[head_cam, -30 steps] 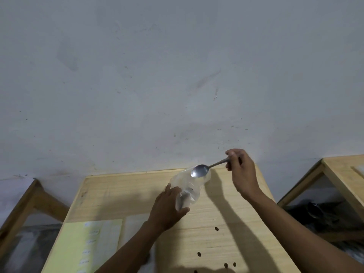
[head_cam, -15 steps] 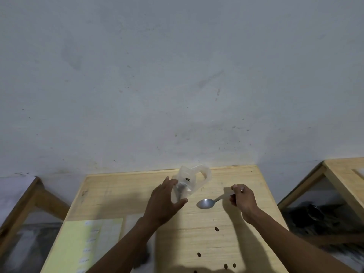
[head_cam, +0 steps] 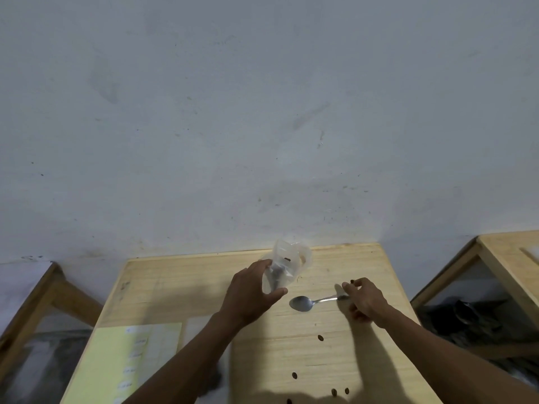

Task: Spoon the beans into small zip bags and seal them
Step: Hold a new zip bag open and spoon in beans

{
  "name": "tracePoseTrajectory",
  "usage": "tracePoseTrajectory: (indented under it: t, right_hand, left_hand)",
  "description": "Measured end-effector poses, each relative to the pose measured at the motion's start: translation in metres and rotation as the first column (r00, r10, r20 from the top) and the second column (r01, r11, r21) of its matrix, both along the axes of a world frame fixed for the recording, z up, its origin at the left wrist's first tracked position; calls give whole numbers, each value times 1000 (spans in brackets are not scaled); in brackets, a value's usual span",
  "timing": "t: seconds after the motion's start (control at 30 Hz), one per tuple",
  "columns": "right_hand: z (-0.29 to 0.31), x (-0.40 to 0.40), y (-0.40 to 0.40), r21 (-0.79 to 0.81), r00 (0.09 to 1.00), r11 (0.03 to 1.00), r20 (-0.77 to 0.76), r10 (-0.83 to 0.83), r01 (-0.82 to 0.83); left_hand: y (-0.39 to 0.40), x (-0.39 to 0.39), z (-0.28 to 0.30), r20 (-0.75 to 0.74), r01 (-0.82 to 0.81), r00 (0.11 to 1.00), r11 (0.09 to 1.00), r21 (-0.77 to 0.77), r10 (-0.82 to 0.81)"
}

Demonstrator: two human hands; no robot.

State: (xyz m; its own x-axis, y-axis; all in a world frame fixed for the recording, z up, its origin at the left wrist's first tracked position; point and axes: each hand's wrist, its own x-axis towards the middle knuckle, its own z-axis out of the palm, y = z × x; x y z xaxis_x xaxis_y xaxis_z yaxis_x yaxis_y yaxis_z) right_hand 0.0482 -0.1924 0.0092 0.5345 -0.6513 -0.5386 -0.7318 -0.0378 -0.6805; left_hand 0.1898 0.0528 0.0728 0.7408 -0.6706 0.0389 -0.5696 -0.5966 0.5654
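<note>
My left hand [head_cam: 250, 295] holds a small clear zip bag [head_cam: 287, 266] upright over the far middle of the wooden table [head_cam: 175, 287]. The bag's mouth is open and a few dark beans show inside. A metal spoon [head_cam: 303, 303] lies on the table just right of that hand, bowl to the left. Its handle end runs under my right hand [head_cam: 364, 298]. That hand's thumb and forefinger pinch one dark bean [head_cam: 352, 281] just above the tabletop. Several loose beans [head_cam: 320, 337] lie scattered on the near part of the table.
A yellow sheet [head_cam: 116, 363] with small labels lies on the table's near left. The grey wall [head_cam: 262, 112] rises right behind the table's far edge. Other wooden tables stand at the left [head_cam: 43, 290] and right [head_cam: 507, 258], with dark clutter under the right one.
My right hand brought the spoon down from the bag's mouth and laid it on the table. It now pinches a bean. My left hand turned the bag more upright.
</note>
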Motion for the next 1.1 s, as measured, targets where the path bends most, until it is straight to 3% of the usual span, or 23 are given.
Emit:
tracePoseTrajectory:
  t: [0.1, 0.27, 0.4, 0.57, 0.8, 0.9, 1.0, 1.1]
  right_hand:
    - [20, 2, 3, 9, 997, 999, 70, 33, -34]
    - [68, 21, 30, 105, 910, 960, 361, 206, -259]
    - [93, 37, 61, 22, 817, 910, 449, 362, -415]
    - [97, 46, 67, -35, 794, 951, 542, 276, -307]
    - [101, 53, 54, -81, 815, 957, 507, 280, -278]
    - [110, 53, 49, 21, 815, 976, 555, 167, -215]
    - [114, 53, 44, 132, 806, 975, 587, 69, -180]
    - [117, 51, 43, 85, 808, 977, 578, 109, -193]
  left_hand:
    - [-2, -1, -2, 3, 5, 1000, 1000, 4, -5]
    - [-10, -5, 0, 14, 8, 1000, 1000, -26, -7]
    - [-18, -8, 2, 30, 21, 999, 997, -80, -18]
    - [-15, -2, 5, -75, 33, 996, 991, -133, -43]
    - [0, 7, 6, -105, 44, 992, 981, -187, -65]
    - [-1, 7, 7, -80, 19, 996, 977, -215, -37]
    - [-3, 6, 13, -176, -78, 984, 963, -260, 32]
    - [-5, 7, 16, -284, -128, 958, 949, -287, 44]
